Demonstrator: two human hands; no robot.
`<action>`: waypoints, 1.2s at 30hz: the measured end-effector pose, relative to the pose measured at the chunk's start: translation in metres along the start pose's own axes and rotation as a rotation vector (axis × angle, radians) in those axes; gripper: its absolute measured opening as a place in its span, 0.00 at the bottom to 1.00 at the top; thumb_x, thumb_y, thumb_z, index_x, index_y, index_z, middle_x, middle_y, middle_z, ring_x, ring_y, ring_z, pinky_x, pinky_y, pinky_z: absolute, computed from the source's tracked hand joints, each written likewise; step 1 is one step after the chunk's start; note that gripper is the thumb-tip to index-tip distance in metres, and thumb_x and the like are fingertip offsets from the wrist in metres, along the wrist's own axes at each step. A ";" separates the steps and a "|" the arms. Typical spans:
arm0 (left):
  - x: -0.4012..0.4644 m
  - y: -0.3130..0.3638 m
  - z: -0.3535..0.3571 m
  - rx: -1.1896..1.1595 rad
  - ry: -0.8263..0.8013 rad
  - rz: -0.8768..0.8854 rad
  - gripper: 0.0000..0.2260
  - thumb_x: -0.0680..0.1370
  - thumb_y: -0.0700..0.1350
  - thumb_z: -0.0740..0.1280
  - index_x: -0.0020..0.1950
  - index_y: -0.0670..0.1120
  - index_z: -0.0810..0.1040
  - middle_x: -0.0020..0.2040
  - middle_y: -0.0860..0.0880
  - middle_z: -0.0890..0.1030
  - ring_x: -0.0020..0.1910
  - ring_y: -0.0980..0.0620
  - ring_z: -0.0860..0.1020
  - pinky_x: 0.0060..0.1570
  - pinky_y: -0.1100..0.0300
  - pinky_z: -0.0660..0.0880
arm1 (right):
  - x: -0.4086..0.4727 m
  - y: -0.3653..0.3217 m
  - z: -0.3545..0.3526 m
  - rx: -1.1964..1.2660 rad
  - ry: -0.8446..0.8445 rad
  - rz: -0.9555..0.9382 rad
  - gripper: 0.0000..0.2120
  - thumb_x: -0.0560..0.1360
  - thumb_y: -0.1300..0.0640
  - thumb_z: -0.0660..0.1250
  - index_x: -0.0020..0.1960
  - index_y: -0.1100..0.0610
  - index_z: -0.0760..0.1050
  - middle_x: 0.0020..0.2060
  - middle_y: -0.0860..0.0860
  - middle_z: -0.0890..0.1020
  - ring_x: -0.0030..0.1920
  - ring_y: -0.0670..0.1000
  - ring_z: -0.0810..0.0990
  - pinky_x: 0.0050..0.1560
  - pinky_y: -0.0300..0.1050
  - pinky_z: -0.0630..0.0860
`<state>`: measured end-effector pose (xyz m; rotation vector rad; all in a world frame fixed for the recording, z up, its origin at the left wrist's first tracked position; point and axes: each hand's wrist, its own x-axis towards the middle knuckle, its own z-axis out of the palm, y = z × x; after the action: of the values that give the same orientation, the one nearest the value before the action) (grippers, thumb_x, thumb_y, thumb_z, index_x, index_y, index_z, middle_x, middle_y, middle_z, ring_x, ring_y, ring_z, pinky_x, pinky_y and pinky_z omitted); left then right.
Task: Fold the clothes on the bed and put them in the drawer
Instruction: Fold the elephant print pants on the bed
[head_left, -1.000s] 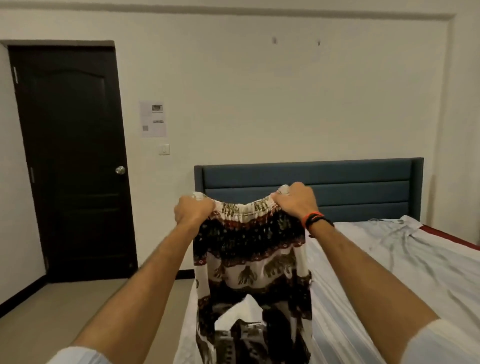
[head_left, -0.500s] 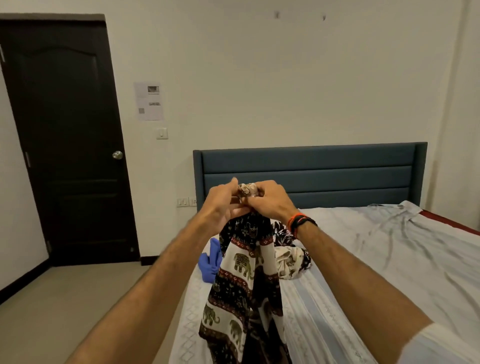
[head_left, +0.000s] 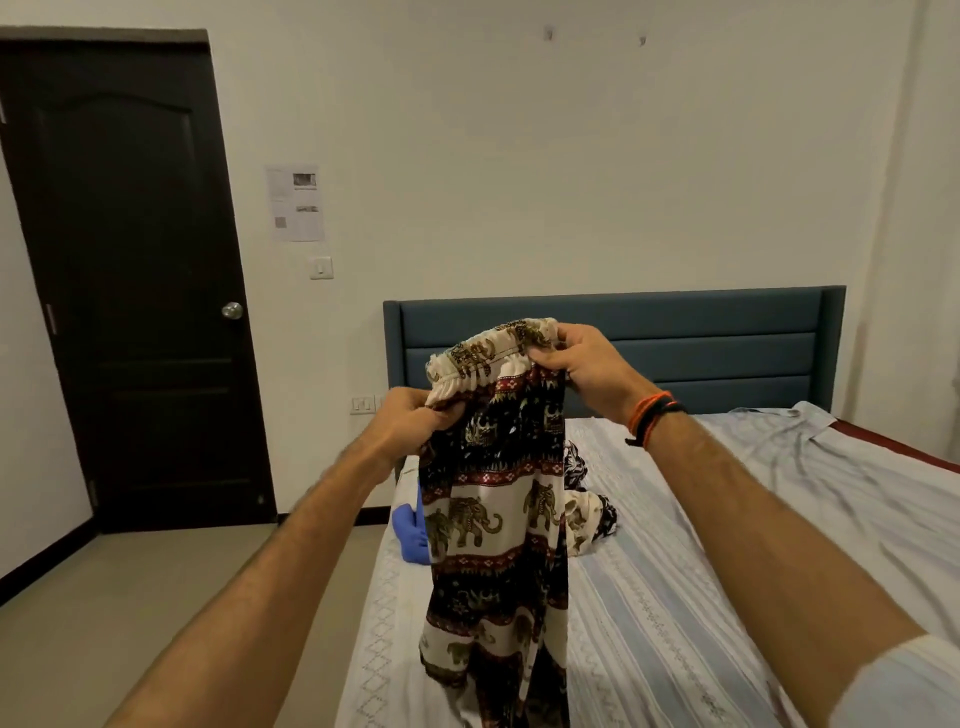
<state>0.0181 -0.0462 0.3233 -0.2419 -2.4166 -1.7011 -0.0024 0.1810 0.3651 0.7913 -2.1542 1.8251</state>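
Above the near left edge of a bed (head_left: 675, 597), two bare forearms reach forward and hold up a pair of elephant-print trousers (head_left: 493, 519). The cloth is thin and soft, banded in cream, black and dark red, with rows of olive elephants. Its gathered elastic waistband is puckered into small ruffles. The left hand (head_left: 410, 423) grips the lower left end of the waistband, its fingers curled tight into the fabric. The right hand (head_left: 582, 358), higher and to the right, pinches the other end between thumb and curled fingers; orange and black cords (head_left: 652, 418) ring that wrist. The trousers hang straight down in loose folds, their lower part draping onto the mattress edge. The bed wears a pale blue and white striped sheet, lightly wrinkled. Farther along it, partly hidden behind the trousers, lie a crumpled blue garment (head_left: 408, 530) and a rumpled black-and-cream patterned garment (head_left: 587, 509). A padded blue-grey headboard (head_left: 675, 332) with horizontal panels stands at the far end.
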 end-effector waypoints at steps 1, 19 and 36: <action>0.004 0.004 -0.002 0.036 0.075 0.026 0.03 0.79 0.45 0.70 0.46 0.47 0.82 0.43 0.46 0.83 0.41 0.52 0.78 0.40 0.58 0.74 | 0.002 0.001 -0.007 -0.118 0.038 0.009 0.06 0.79 0.65 0.65 0.51 0.64 0.80 0.42 0.55 0.83 0.44 0.47 0.81 0.50 0.43 0.79; 0.007 0.041 -0.012 -0.144 0.335 0.106 0.06 0.81 0.38 0.65 0.55 0.44 0.80 0.53 0.45 0.81 0.36 0.47 0.85 0.38 0.55 0.83 | 0.011 -0.014 -0.003 0.061 0.312 0.135 0.10 0.83 0.55 0.61 0.46 0.59 0.75 0.56 0.60 0.82 0.52 0.57 0.84 0.55 0.55 0.81; 0.005 0.063 -0.020 -0.009 0.596 0.398 0.09 0.73 0.56 0.67 0.42 0.52 0.80 0.39 0.52 0.83 0.40 0.51 0.82 0.42 0.50 0.81 | 0.009 -0.056 -0.005 0.036 0.431 -0.038 0.10 0.81 0.54 0.65 0.52 0.61 0.79 0.44 0.54 0.85 0.30 0.46 0.83 0.29 0.38 0.79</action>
<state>0.0287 -0.0441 0.3887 -0.1692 -1.7866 -1.3600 0.0179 0.1780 0.4178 0.3925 -1.8243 1.8178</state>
